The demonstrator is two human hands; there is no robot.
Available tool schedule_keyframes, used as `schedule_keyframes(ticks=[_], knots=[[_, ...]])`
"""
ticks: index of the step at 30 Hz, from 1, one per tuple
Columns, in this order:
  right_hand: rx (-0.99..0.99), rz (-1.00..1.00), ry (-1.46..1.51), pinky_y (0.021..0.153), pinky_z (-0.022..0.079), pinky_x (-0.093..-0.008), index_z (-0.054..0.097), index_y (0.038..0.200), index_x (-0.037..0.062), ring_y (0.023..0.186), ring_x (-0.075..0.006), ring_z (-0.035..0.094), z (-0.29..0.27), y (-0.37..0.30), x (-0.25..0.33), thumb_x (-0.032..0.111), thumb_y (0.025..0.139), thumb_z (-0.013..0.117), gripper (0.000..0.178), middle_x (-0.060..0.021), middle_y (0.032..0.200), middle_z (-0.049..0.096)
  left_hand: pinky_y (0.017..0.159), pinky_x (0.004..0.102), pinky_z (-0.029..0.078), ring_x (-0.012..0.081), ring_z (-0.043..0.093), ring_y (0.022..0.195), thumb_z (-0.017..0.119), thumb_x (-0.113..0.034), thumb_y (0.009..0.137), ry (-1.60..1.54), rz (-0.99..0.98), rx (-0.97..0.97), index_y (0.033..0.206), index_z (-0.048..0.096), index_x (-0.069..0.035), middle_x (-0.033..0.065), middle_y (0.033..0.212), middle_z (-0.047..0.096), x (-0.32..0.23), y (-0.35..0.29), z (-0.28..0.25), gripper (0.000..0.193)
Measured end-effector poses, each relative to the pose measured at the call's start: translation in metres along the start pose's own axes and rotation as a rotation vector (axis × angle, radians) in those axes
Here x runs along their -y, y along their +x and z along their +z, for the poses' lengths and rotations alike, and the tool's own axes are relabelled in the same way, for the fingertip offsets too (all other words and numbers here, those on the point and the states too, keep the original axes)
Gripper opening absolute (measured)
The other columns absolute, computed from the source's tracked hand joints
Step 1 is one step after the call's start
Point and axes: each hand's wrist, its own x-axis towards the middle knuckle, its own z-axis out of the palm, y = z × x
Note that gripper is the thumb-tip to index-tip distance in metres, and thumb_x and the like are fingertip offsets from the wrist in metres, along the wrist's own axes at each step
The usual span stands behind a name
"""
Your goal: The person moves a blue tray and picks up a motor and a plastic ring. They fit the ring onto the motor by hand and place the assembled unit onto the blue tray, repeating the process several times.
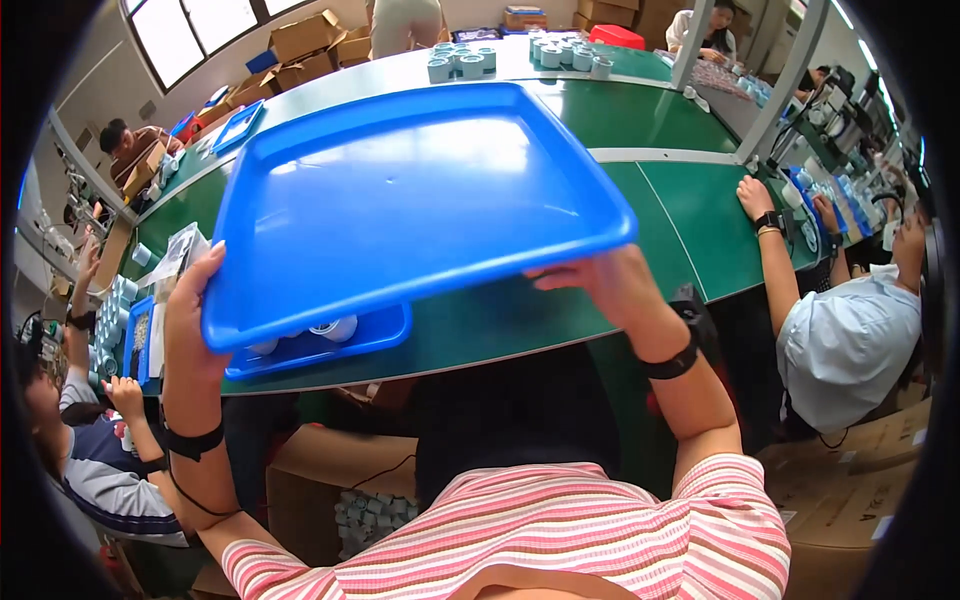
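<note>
The large blue tray [390,190], bare inside, is held up over the green table [670,215]; it looks like light, fairly stiff, smooth plastic, slippery perhaps, best held by opposite rims. The left hand [193,300] grips its left rim; the right hand [610,285] is under the near right corner, its closure hidden. Another blue tray [378,335] sits beneath, near left.

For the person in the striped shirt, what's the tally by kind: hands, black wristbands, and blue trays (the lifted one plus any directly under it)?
Hands: 2 (left hand, right hand)
Wristbands: 2 (left wristband, right wristband)
Trays: 2 (lifted tray, lower tray)
Total: 6
</note>
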Motion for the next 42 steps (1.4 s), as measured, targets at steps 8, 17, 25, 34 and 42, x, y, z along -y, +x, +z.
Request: schedule_keyframes(ticks=[8,17,25,34,42], knots=[[-0.216,0.002,0.166,0.081,0.06,-0.0337,0.048,0.139,0.0006,0.107,-0.0221,0.069,-0.084,-0.119,0.04,0.044,0.103,0.059,0.058,-0.011,0.124,0.065,0.087,0.0257,0.054,0.0118,0.065,0.102,0.052,-0.021,0.107,0.07,0.019,0.347,0.132,0.056,0.002,0.0076,0.118,0.067,0.086,-0.014,0.132,0.034],[-0.793,-0.064,0.336,0.058,0.056,-0.0241,0.058,0.117,0.0118,0.072,-0.0118,0.065,-0.144,-0.093,0.001,0.021,0.101,0.058,0.018,-0.001,0.099,0.068,0.088,0.0281,0.053,0.0199,0.067,0.101,0.057,-0.014,0.106,0.15,0.242,0.745,0.14,0.054,-0.004,0.0104,0.116,0.068,0.147,-0.036,0.195,0.036],[-0.97,-0.007,0.136,0.048,0.051,-0.0224,0.059,0.103,0.0135,0.06,-0.009,0.06,-0.299,-0.021,-0.014,0.022,0.101,0.058,0.009,0.0016,0.087,0.066,0.078,0.0373,0.054,0.0331,0.066,0.093,0.074,-0.003,0.088,0.946,0.777,0.575,0.119,0.068,-0.002,0.0146,0.104,0.066,0.126,-0.038,0.111,0.032],[-0.813,0.308,-0.108,0.049,0.051,-0.0237,0.061,0.107,0.0097,0.065,-0.0118,0.064,-0.283,-0.004,-0.006,0.045,0.1,0.063,0.036,-0.0016,0.084,0.067,0.088,0.0396,0.044,0.028,0.063,0.091,0.081,-0.009,0.081,1.265,0.809,-0.185,0.107,0.07,-0.005,0.0104,0.102,0.068,0.181,-0.042,0.072,0.028],[-0.65,0.328,-0.992,0.065,0.053,-0.0261,0.065,0.089,0.0015,0.075,-0.0157,0.067,-0.209,-0.021,0.033,0.026,0.102,0.064,0.028,-0.0063,0.086,0.069,0.076,0.0376,0.044,0.0242,0.063,0.083,0.08,-0.004,0.073,1.324,0.798,0.016,0.093,0.07,-0.008,0.0042,0.093,0.07,0.189,-0.03,0.058,0.022]])
